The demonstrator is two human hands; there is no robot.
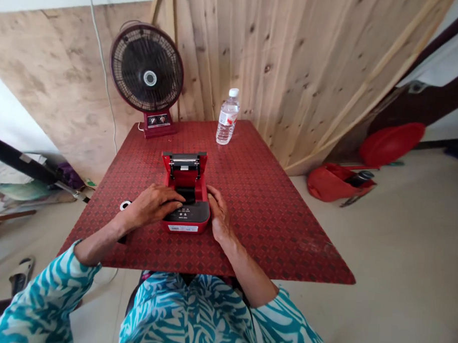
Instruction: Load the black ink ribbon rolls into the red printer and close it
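Knotty pine boards (293, 58) and a plywood wall (59, 70) meet behind a red patterned table (272, 228) on a pale floor (379, 272).

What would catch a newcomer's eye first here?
The red thermal printer with its lid open sits on the red patterned table, the left hand resting over its opening and the right hand against its right side. Beyond it, at the table's far edge, stand a red-framed desk fan and a plastic water bottle. On the floor to the right lies a red bag.

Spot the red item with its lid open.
The red receipt printer on the table, lid flipped up; the fan's red base and the red bag on the floor show no raised lid.
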